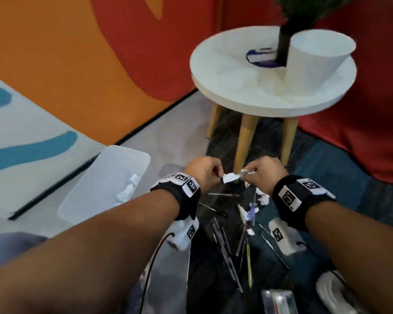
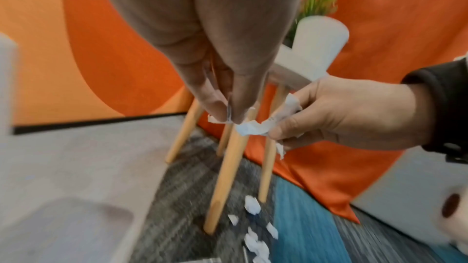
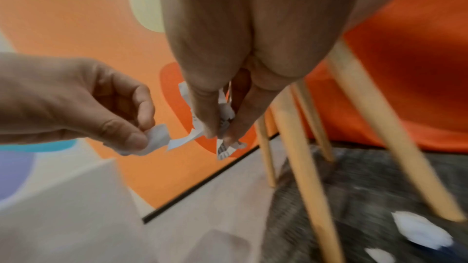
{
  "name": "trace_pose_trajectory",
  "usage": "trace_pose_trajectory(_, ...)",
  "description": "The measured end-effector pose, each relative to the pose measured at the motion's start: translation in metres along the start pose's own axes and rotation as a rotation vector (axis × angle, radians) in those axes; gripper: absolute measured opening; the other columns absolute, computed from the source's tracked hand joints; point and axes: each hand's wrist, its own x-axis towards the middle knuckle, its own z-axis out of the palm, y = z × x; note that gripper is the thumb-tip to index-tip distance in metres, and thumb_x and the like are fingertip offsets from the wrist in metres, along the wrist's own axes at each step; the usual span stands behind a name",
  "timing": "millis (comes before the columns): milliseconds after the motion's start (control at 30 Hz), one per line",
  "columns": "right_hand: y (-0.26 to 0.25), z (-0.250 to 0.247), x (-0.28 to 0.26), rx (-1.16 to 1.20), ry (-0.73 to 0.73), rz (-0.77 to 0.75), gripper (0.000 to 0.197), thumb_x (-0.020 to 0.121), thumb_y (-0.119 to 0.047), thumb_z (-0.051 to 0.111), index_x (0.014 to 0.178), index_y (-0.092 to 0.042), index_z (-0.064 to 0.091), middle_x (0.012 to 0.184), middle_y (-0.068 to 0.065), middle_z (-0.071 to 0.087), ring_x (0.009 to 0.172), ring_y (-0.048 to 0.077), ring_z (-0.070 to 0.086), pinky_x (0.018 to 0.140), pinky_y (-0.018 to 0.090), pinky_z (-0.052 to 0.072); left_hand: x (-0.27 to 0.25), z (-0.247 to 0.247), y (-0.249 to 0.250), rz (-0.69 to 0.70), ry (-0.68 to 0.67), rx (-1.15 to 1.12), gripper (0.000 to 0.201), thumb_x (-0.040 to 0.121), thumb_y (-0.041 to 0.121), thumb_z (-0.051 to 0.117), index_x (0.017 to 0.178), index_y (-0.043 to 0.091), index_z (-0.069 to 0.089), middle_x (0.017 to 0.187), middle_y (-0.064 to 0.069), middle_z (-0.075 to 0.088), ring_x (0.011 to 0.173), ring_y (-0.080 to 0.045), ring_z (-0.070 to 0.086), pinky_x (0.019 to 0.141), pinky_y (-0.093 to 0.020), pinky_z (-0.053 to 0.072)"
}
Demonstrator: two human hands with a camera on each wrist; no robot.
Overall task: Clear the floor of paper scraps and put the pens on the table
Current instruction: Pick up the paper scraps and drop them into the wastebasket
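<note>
Both hands meet above the floor in front of the table legs. My left hand (image 1: 217, 175) pinches one end of a white paper scrap (image 1: 230, 177) between thumb and fingertip (image 2: 220, 113). My right hand (image 1: 250, 174) holds a small bunch of crumpled printed paper scraps (image 3: 224, 129) and touches the other end of that scrap (image 2: 253, 128). Several pens (image 1: 225, 243) lie scattered on the dark carpet under my wrists. More paper scraps (image 2: 252, 205) lie on the floor near a table leg, and others (image 1: 262, 198) show below my right hand.
A round white table (image 1: 247, 87) on wooden legs (image 1: 244, 143) stands just beyond the hands, carrying a white pot (image 1: 315, 55) with a plant. A translucent white bin (image 1: 95, 175) with paper inside sits on the floor at my left. A red-orange wall and cushion are behind.
</note>
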Motion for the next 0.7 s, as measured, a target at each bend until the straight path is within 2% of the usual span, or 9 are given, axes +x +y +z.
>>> trace_pose_trajectory(67,-0.045,-0.003,0.004,0.014,0.044,-0.095,0.019,0.081,-0.032,0.072,0.095,-0.019,0.077,0.092,0.007,0.073,0.096,0.022,0.065,0.071,0.019,0.040,-0.018,-0.034,-0.013,-0.014,0.080,0.003,0.007,0.080,0.009,0.069,0.086,0.014,0.069,0.090,-0.003,0.072,0.087,-0.021,0.066,0.079,-0.027,0.048)
trace_pose_trajectory(167,-0.112,0.003,0.013,-0.003,0.075,-0.250,0.017,0.083,-0.028,0.071,0.092,-0.015,0.077,0.091,0.009,0.074,0.095,0.025,0.065,0.084,0.030,0.049,-0.042,-0.080,-0.046,-0.103,0.221,-0.019,0.012,0.079,0.005,0.067,0.084,0.016,0.068,0.084,0.001,0.069,0.083,-0.018,0.065,0.074,-0.023,0.047)
trace_pose_trajectory(233,-0.154,0.014,0.019,-0.075,0.067,-0.371,0.017,0.086,-0.025,0.067,0.092,-0.012,0.076,0.092,0.012,0.072,0.096,0.029,0.064,0.085,0.033,0.047,-0.060,-0.105,-0.074,-0.179,0.330,-0.046,0.017,0.078,0.000,0.063,0.083,0.016,0.068,0.079,0.003,0.065,0.077,-0.018,0.063,0.069,-0.022,0.048)
trace_pose_trajectory(300,-0.194,0.030,0.024,-0.158,0.052,-0.503,0.016,0.088,-0.020,0.062,0.096,-0.012,0.074,0.099,0.011,0.069,0.099,0.029,0.062,0.083,0.030,0.042,-0.079,-0.123,-0.106,-0.280,0.401,-0.043,0.020,0.079,-0.001,0.059,0.082,0.016,0.068,0.078,0.004,0.063,0.073,-0.016,0.059,0.064,-0.019,0.044)
trace_pose_trajectory(333,-0.211,0.039,0.025,-0.187,0.043,-0.565,0.018,0.089,-0.018,0.060,0.099,-0.014,0.074,0.102,0.009,0.068,0.100,0.028,0.061,0.081,0.028,0.041,-0.088,-0.127,-0.122,-0.332,0.415,-0.032,0.022,0.080,-0.001,0.057,0.081,0.018,0.067,0.078,0.004,0.063,0.074,-0.016,0.058,0.065,-0.021,0.045)
trace_pose_trajectory(400,-0.239,0.060,0.028,-0.249,0.009,-0.653,0.022,0.089,-0.016,0.058,0.106,-0.019,0.072,0.108,0.006,0.065,0.103,0.026,0.060,0.084,0.028,0.044,-0.104,-0.129,-0.150,-0.413,0.404,-0.016,0.024,0.080,-0.001,0.055,0.078,0.021,0.064,0.081,0.001,0.066,0.079,-0.020,0.061,0.069,-0.025,0.049)
trace_pose_trajectory(467,-0.255,0.079,0.032,-0.316,-0.044,-0.686,0.026,0.091,-0.015,0.056,0.112,-0.021,0.070,0.114,0.004,0.063,0.106,0.025,0.059,0.088,0.028,0.045,-0.113,-0.122,-0.172,-0.473,0.367,-0.005,0.023,0.080,-0.001,0.055,0.079,0.019,0.067,0.088,-0.001,0.070,0.085,-0.021,0.064,0.068,-0.026,0.049)
trace_pose_trajectory(600,-0.269,0.111,0.037,-0.448,-0.178,-0.671,0.030,0.090,-0.012,0.053,0.115,-0.022,0.067,0.118,0.004,0.063,0.106,0.025,0.060,0.091,0.031,0.048,-0.111,-0.108,-0.195,-0.549,0.213,0.000,0.017,0.080,0.003,0.064,0.085,0.020,0.068,0.097,-0.001,0.070,0.082,-0.017,0.061,0.065,-0.022,0.043)
trace_pose_trajectory(700,-0.265,0.123,0.038,-0.543,-0.283,-0.656,0.035,0.092,-0.020,0.058,0.127,-0.023,0.059,0.123,0.005,0.062,0.113,0.025,0.057,0.091,0.031,0.045,-0.106,-0.100,-0.198,-0.589,0.085,0.040,0.021,0.078,0.013,0.075,0.097,0.022,0.069,0.101,0.001,0.065,0.086,-0.017,0.061,0.070,-0.023,0.044)
